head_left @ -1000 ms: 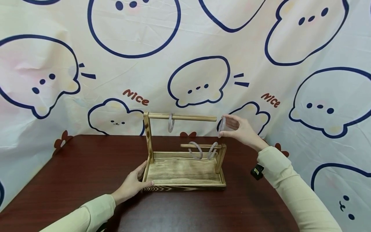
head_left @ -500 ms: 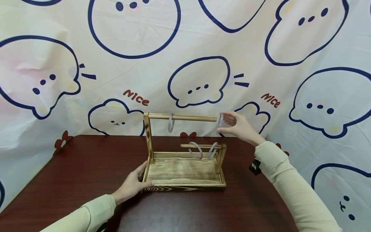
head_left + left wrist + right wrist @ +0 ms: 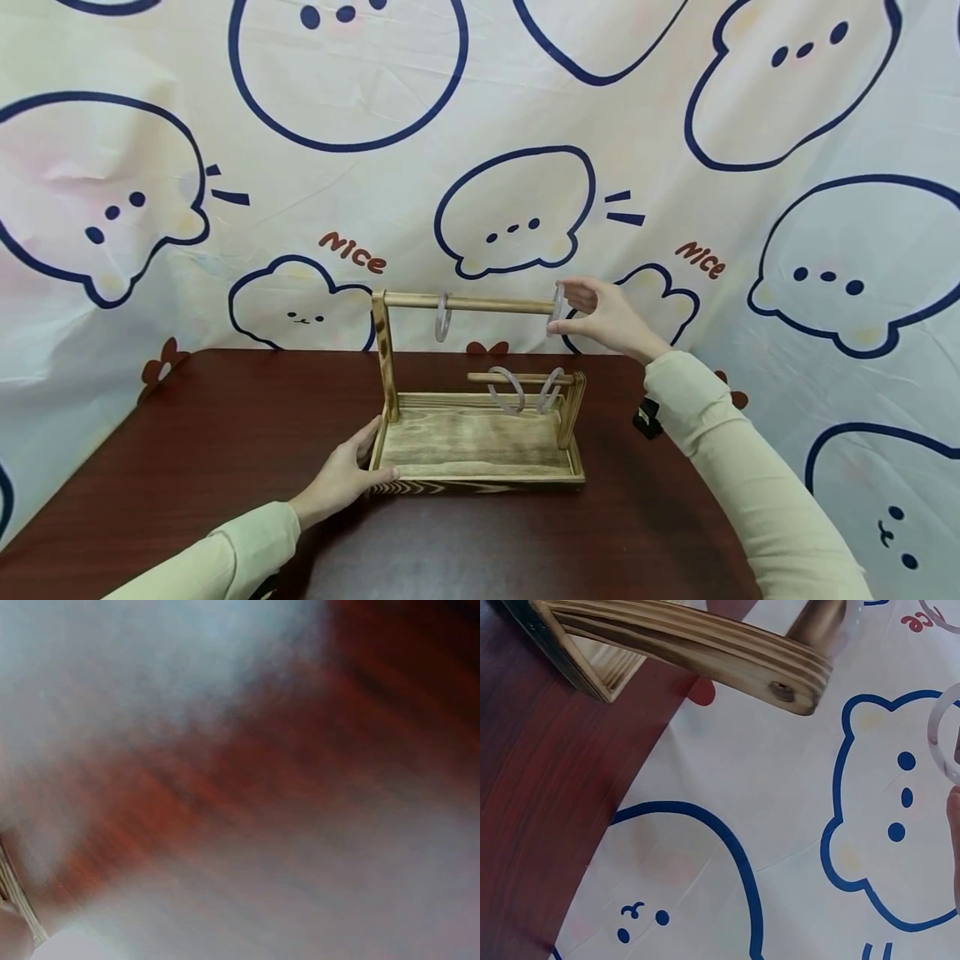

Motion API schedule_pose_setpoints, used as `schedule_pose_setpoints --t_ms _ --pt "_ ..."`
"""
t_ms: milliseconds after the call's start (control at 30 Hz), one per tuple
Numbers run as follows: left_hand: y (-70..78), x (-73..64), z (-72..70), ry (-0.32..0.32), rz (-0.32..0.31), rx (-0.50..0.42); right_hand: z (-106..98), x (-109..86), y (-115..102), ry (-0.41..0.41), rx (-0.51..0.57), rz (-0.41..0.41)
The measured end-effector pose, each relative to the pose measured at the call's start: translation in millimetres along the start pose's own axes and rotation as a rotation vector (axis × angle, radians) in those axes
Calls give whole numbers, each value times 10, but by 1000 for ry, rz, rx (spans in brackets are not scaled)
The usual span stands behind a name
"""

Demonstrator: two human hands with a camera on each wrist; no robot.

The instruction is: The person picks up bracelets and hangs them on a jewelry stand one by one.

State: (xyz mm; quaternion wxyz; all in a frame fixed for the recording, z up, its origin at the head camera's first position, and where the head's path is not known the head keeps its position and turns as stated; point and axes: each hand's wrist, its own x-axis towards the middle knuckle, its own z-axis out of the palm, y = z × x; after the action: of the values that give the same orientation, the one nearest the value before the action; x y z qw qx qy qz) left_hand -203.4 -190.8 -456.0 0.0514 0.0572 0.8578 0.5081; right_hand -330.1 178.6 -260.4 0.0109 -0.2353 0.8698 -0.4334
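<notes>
A wooden bangle stand [image 3: 480, 485] with a tray base and two rods stands on the table. My left hand [image 3: 343, 477] grips the tray's left end, its thumb over the front corner. In the left wrist view, a fingertip [image 3: 13, 934] shows beside the stand's edge [image 3: 22, 900]. Between thumb and fingers, my right hand [image 3: 611, 318] pinches a pale translucent bangle [image 3: 556, 310] at the free end of the upper rod [image 3: 498, 305]; I cannot tell whether the rod is through it. The right wrist view catches this bangle [image 3: 934, 735] at its right edge.
Another bangle [image 3: 442, 321] hangs on the upper rod. Two more, a left bangle [image 3: 517, 392] and a right bangle [image 3: 550, 392], hang on the lower rod [image 3: 531, 378]. Behind the dark red table [image 3: 247, 433] is a printed cloth [image 3: 405, 208]. The left wrist view is mostly blurred.
My right hand has moved left and slightly up, bringing the bangle from beyond the upper rod to its tip. The left hand and the stand have stayed put.
</notes>
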Motion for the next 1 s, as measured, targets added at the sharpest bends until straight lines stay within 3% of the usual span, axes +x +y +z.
schedule_pose_setpoints --t_ms 500,1000 --pt "9 -5 -2 2 17 -11 69 121 -123 -10 -61 -20" --pt "6 -12 3 17 5 16 207 194 -275 -37 -6 -62"
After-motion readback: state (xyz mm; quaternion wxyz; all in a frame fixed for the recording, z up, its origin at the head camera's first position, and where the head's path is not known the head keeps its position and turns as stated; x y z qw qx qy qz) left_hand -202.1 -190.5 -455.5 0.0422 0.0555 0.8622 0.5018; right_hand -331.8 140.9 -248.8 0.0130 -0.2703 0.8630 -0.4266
